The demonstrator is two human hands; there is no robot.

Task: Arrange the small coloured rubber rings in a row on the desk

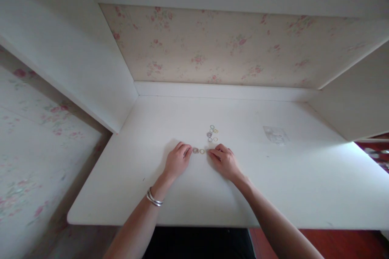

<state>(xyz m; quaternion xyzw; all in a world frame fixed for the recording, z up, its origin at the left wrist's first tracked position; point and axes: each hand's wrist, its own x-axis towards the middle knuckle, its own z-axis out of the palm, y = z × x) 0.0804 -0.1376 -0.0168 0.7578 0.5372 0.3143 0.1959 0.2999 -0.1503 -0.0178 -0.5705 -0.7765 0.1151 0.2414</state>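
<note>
White desk (243,129), rings (209,134) outside bag (276,135).

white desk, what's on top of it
Small rings near the middle, a clear plastic packet to their right. The left hand and right hand are beside some rings; anything directly beneath the hands is covered.

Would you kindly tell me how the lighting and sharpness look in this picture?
Head view: brightest on the white desk toward its right edge; head view: a shadow band darkens the floral wallpaper at left; head view: the rings and plastic bag look too soft for fine detail.
</note>
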